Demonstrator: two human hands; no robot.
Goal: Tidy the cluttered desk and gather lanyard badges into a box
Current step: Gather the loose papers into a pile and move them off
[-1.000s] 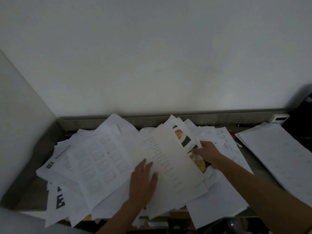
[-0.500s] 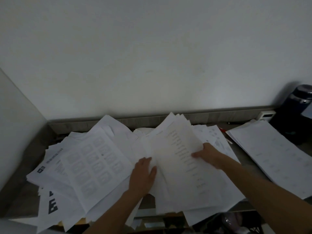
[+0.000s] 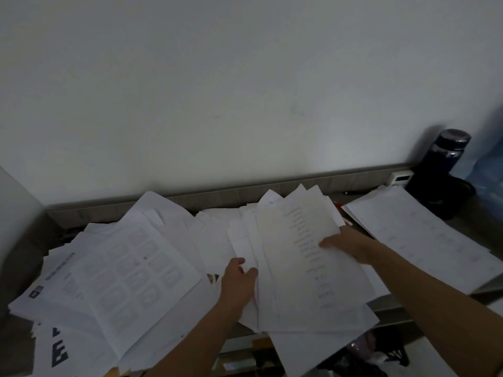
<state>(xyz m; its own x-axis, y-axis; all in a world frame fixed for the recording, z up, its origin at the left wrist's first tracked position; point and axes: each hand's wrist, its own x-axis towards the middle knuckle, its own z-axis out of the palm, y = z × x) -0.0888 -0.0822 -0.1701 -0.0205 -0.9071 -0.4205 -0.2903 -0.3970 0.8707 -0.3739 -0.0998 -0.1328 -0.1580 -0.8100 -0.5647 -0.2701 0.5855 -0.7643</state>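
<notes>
Loose white paper sheets cover the grey desk (image 3: 392, 308). In the middle lies a gathered bundle of sheets (image 3: 299, 257) with faint lines of print on top. My right hand (image 3: 345, 244) grips the bundle's right edge, thumb on top. My left hand (image 3: 238, 281) holds the bundle's left edge, fingers curled under the sheets. A sheet printed with a grid of boxes (image 3: 136, 268) lies to the left, on a wider spread of papers. No lanyard badge or box is visible.
A second paper stack (image 3: 419, 229) lies at the right. Behind it a dark bottle (image 3: 441, 170) stands by the wall, next to a small white device (image 3: 401, 177). Walls close the desk at the back and left. Dark items show below the front edge.
The bundle has slid right and turned more upright between my hands, now covering the colour-printed sheet. My left hand has curled onto its edge. The view has swung right, revealing the bottle.
</notes>
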